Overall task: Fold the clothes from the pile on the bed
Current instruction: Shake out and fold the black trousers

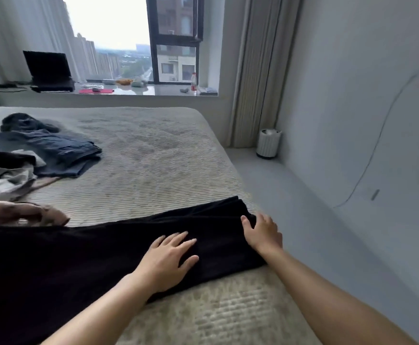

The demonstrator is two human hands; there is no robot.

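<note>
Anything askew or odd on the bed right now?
Nothing damaged or spilled. The black garment lies stretched across the bed, its end reaching the bed's right edge; left hand presses it flat, right hand rests at that end. The unfolded pile sits jumbled at the left, beside the folded jeans.

Left hand (170,257) lies flat, fingers spread — right hand (263,232) curled, gripping, forearms bare.

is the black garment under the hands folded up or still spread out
Spread out: the black garment lies long across the bed, left hand flat on it, right hand at its end.
</note>
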